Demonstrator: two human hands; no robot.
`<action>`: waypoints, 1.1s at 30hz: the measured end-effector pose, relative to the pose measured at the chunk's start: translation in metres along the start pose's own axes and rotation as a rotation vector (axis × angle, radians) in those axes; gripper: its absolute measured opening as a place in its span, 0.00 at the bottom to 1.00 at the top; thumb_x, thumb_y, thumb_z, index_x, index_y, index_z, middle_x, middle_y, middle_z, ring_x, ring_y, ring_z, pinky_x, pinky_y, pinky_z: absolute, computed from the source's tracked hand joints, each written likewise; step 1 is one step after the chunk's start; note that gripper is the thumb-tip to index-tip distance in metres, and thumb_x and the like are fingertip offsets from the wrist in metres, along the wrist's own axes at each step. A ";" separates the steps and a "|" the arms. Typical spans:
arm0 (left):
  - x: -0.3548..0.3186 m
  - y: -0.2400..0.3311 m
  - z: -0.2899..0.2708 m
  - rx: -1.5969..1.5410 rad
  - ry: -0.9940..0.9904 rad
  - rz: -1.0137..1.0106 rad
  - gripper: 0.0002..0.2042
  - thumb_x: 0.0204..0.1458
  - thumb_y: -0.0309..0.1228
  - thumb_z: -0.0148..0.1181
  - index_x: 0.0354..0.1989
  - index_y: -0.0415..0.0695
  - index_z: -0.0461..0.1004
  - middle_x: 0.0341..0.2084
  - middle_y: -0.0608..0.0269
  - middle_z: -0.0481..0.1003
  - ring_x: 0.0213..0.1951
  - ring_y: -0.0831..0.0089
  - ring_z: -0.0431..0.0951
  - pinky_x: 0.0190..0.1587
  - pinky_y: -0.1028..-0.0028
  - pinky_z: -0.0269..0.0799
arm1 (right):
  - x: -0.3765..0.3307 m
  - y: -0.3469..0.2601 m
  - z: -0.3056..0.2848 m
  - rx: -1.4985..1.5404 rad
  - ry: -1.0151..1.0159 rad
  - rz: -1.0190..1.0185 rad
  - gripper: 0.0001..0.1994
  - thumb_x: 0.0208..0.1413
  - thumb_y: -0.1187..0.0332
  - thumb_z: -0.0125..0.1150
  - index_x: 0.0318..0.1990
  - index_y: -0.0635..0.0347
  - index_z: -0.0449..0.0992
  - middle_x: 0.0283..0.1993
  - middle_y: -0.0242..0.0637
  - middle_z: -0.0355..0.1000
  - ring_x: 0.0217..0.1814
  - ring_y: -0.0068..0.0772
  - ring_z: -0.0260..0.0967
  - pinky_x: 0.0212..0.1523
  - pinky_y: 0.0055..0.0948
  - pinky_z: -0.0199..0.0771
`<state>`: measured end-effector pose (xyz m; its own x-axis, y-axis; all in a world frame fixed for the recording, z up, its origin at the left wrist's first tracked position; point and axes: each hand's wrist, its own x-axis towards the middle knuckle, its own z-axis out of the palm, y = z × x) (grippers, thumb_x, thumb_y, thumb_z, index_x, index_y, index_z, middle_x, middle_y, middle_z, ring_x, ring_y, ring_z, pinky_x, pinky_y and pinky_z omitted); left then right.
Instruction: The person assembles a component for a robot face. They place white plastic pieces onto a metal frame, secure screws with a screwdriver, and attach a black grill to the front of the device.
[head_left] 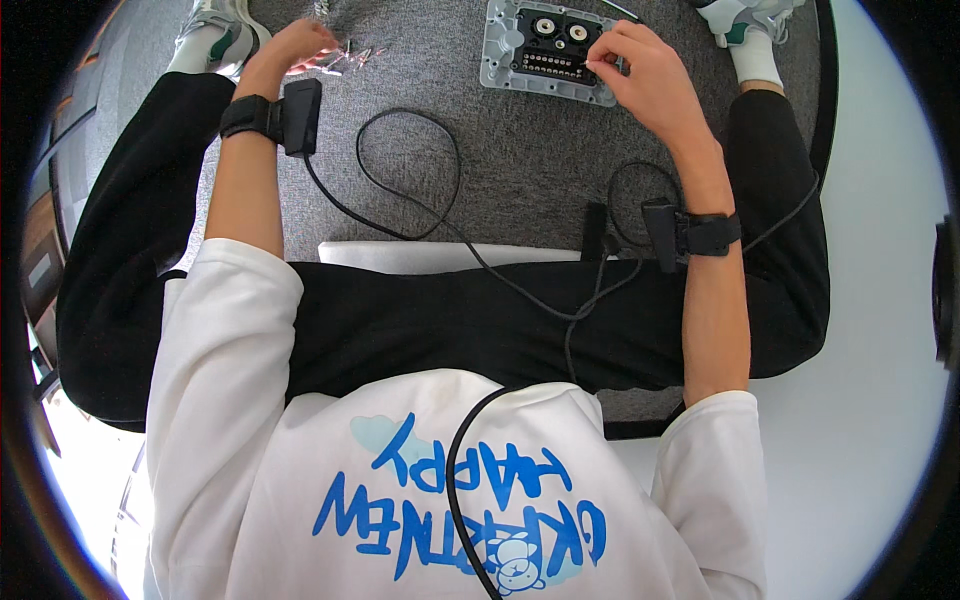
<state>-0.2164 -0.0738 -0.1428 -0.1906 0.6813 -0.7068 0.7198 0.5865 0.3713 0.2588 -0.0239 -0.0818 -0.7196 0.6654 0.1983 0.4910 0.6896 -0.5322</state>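
A grey metal housing [497, 50] with a black insert and two round openings lies on the grey carpet at the top centre. My right hand [645, 75] rests on its right edge, fingertips pinched together over the black insert; whether something small sits between them I cannot tell. My left hand [290, 45] reaches to the upper left, fingers over a small pile of shiny metal parts [345, 55] on the carpet. Both wrists carry black strapped devices with cables.
I sit on the grey carpet [520, 160] with legs in black trousers spread to either side and sneakers at the top corners. Black cables [410, 170] loop across the carpet between my legs. A white board [400, 255] lies before my lap. White floor lies to the right.
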 end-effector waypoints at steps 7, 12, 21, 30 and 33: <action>-0.002 -0.013 0.000 0.101 0.135 -0.026 0.12 0.54 0.39 0.66 0.33 0.41 0.82 0.19 0.65 0.73 0.22 0.74 0.71 0.23 0.69 0.68 | 0.003 -0.003 0.017 -0.054 0.012 0.033 0.03 0.57 0.70 0.66 0.37 0.57 0.79 0.35 0.32 0.71 0.43 0.38 0.75 0.44 0.36 0.79; 0.014 -0.012 0.012 0.321 0.153 0.011 0.26 0.46 0.52 0.69 0.31 0.34 0.83 0.30 0.44 0.82 0.33 0.50 0.83 0.39 0.57 0.78 | 0.005 -0.011 0.019 -0.111 -0.015 0.024 0.04 0.57 0.70 0.67 0.36 0.57 0.77 0.36 0.33 0.71 0.43 0.40 0.75 0.44 0.37 0.79; 0.016 0.008 0.032 0.496 0.349 -0.009 0.16 0.44 0.42 0.67 0.36 0.44 0.87 0.33 0.43 0.83 0.37 0.49 0.84 0.44 0.57 0.79 | 0.001 -0.012 0.012 -0.064 -0.012 0.089 0.07 0.56 0.71 0.69 0.38 0.56 0.75 0.35 0.34 0.71 0.42 0.40 0.75 0.42 0.37 0.77; -0.018 0.102 0.010 0.054 0.211 0.217 0.14 0.56 0.35 0.59 0.35 0.34 0.79 0.26 0.56 0.80 0.29 0.69 0.81 0.32 0.68 0.77 | 0.006 0.003 -0.004 0.040 0.166 0.117 0.07 0.57 0.71 0.69 0.40 0.59 0.78 0.31 0.33 0.72 0.31 0.30 0.70 0.36 0.29 0.72; -0.032 0.142 0.020 0.004 0.185 0.338 0.15 0.55 0.36 0.58 0.32 0.33 0.80 0.23 0.56 0.80 0.27 0.67 0.81 0.30 0.66 0.76 | 0.002 -0.002 -0.006 0.045 0.104 0.145 0.09 0.56 0.70 0.70 0.40 0.59 0.77 0.32 0.32 0.71 0.33 0.31 0.70 0.37 0.29 0.72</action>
<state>-0.0948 -0.0211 -0.0793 -0.0592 0.9038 -0.4239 0.7652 0.3138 0.5621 0.2597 -0.0226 -0.0750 -0.5874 0.7843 0.1994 0.5616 0.5725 -0.5973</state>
